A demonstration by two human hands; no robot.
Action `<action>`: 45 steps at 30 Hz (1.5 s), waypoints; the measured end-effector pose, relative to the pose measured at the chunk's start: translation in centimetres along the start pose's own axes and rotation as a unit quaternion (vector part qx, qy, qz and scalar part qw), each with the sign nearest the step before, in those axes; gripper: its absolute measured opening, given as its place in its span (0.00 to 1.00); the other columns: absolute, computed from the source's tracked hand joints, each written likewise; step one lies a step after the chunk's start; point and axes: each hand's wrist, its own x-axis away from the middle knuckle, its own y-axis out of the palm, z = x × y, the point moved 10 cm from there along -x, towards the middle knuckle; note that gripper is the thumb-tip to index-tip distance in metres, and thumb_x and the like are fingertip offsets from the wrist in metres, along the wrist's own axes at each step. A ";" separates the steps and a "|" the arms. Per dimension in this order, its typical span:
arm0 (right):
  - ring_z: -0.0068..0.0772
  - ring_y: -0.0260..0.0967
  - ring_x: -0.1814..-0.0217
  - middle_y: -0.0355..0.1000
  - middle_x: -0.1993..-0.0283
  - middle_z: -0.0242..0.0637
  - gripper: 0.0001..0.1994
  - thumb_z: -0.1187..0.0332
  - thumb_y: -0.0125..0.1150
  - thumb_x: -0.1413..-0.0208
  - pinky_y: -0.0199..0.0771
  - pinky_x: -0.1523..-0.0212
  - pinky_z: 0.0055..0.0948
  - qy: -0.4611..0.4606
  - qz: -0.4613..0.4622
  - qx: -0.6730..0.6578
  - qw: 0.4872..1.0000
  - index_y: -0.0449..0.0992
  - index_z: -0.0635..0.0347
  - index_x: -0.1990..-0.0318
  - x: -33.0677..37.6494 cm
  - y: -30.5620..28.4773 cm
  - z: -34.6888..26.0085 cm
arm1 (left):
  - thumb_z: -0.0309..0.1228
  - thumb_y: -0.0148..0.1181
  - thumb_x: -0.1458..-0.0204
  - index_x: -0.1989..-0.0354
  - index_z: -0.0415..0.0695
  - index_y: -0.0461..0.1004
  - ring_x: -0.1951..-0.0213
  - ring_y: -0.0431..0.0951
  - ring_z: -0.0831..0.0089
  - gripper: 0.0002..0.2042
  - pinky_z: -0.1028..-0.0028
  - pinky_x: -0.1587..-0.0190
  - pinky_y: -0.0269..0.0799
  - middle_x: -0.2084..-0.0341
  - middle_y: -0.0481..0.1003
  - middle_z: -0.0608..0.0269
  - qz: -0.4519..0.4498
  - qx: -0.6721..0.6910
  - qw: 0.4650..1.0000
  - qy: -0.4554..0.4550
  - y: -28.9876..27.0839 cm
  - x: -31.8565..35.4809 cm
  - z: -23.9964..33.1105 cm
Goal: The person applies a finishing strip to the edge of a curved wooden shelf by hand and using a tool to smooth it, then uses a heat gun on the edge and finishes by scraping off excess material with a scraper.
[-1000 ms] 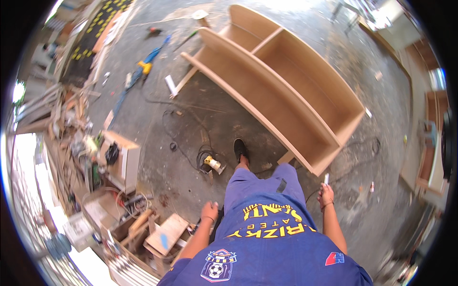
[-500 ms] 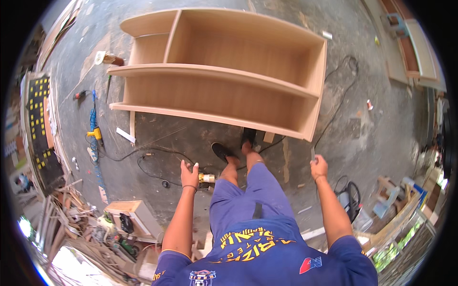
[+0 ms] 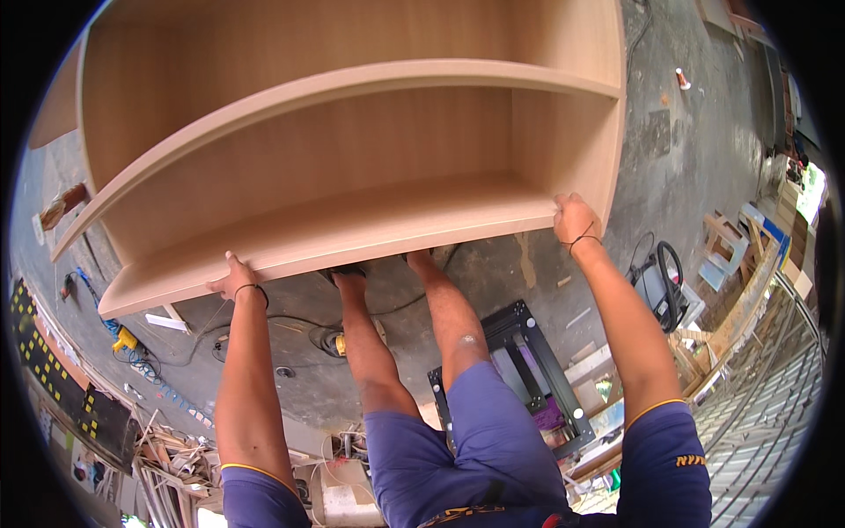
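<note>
A pale wood shelf unit [image 3: 299,158] fills the upper view, its open compartments facing me. My left hand [image 3: 236,278] grips the near long board toward its left end, thumb on top and the other fingers mostly hidden below. Close to the right corner, my right hand [image 3: 576,222] is closed on the same board's edge. Whether a thin strip still sits in the right fingers cannot be made out. The near board hangs over my feet, hiding them in part.
A yellow-bodied power tool [image 3: 334,343] lies left of my legs, with a black cable around. Behind my legs is a black wheeled frame [image 3: 515,365]. A black-handled machine [image 3: 662,286] stands right; wood scraps [image 3: 176,466] are heaped at lower left.
Both hands have gone from hanging free at my sides to gripping the near board. The shelf unit now appears much closer and larger. The strip in my right hand no longer shows clearly.
</note>
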 end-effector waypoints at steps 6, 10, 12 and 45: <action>0.53 0.72 0.58 0.71 0.59 0.49 0.11 0.71 0.51 0.47 0.74 0.58 0.47 0.053 -0.026 0.050 0.997 0.76 0.55 0.57 0.9 1.2 1.0 | 0.30 0.42 0.44 0.30 0.46 0.41 0.46 0.68 0.41 0.32 0.50 0.44 0.66 0.41 0.57 0.34 0.124 -0.004 0.992 0.030 -0.2 2.2 0.6; 0.53 0.72 0.59 0.71 0.59 0.49 0.13 0.71 0.53 0.49 0.73 0.59 0.47 0.067 0.043 -0.011 0.997 0.75 0.55 0.55 2.0 2.1 -1.0 | 0.30 0.42 0.45 0.30 0.47 0.43 0.47 0.68 0.43 0.32 0.50 0.46 0.66 0.42 0.59 0.37 0.135 -0.035 0.990 0.024 0.6 2.4 0.5; 0.53 0.71 0.59 0.71 0.60 0.49 0.13 0.71 0.54 0.50 0.73 0.59 0.46 0.036 0.083 -0.061 0.994 0.75 0.56 0.56 2.8 1.2 -5.5 | 0.31 0.42 0.45 0.30 0.48 0.43 0.47 0.69 0.42 0.31 0.49 0.46 0.66 0.43 0.59 0.37 0.143 -0.031 0.989 0.014 -0.3 2.3 0.5; 0.44 0.76 0.55 0.77 0.60 0.45 0.09 0.71 0.55 0.51 0.77 0.55 0.37 0.009 -0.133 0.197 0.971 0.80 0.57 0.65 -2.8 3.6 1.8 | 0.30 0.42 0.47 0.31 0.47 0.43 0.49 0.70 0.40 0.32 0.50 0.46 0.67 0.44 0.59 0.34 0.139 -0.049 0.989 0.027 -0.3 3.5 1.4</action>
